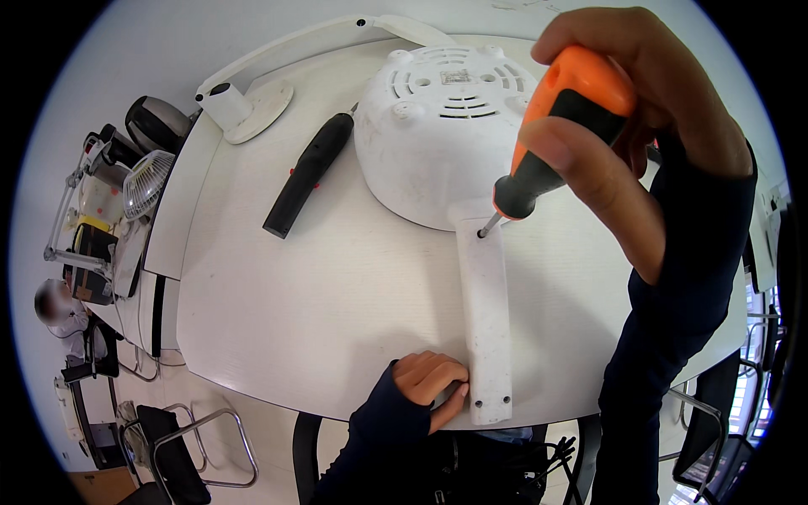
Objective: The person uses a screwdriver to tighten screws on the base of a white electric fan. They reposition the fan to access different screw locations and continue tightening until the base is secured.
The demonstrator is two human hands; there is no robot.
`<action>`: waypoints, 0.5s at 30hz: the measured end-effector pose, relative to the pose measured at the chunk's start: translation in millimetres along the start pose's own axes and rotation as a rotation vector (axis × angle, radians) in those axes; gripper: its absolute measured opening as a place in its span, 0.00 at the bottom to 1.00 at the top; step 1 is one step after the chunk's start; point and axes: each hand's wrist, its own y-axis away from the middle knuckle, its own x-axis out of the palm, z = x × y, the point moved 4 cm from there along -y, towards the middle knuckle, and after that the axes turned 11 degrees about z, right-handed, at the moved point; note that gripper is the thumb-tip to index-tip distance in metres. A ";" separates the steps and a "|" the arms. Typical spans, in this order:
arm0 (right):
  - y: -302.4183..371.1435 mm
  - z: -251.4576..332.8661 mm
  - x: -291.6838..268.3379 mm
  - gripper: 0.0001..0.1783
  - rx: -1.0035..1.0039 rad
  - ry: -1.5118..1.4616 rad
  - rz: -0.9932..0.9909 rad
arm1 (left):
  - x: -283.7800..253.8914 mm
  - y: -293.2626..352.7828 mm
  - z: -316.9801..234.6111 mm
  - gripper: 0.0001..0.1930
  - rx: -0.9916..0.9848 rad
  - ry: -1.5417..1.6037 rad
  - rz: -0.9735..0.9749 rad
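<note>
Seen on a clock face centred on the view, a white electric pot (396, 168) lies upside down at 12 o'clock on the white worktop (278, 303), its slotted base and stubby feet facing up. Its long handle (486, 328) runs toward 6 o'clock, the end reaching the worktop's near edge, with two dark screw holes there. In the hole beside the pot stands the shaft of an orange and dark screwdriver (581, 109), tilted toward 1 o'clock. The right hand (686, 101) has its grip closed round the screwdriver's thick handle, thumb along the near side. The left hand (429, 379), at 6 o'clock, rests with curled fingers at the 9 o'clock side of the pot handle's end; whether its grip holds that edge, I cannot tell.

At 10 o'clock a black electric screwdriver (307, 178) lies slantwise, its tip close to the pot. Beyond it, nearer 11, sits a white desk lamp (244, 118) with its arm stretched toward 12. Toward 9, a clear ribbed cover (149, 183) lies on a side desk; a seated person (76, 320) is farther off. A black chair (172, 446) with a metal frame stands between 7 and 8.
</note>
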 end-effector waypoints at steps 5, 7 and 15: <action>-0.4 2.1 0.2 0.26 -0.005 0.008 -0.002 | 0.0 1.4 0.2 0.07 -0.033 -0.002 0.004; -0.2 4.4 -0.2 0.26 -0.010 0.015 0.002 | 0.0 1.0 -0.4 0.07 -0.026 -0.007 -0.001; -0.6 6.2 0.6 0.26 -0.018 0.008 0.001 | -0.1 2.9 1.2 0.06 -0.018 -0.016 0.007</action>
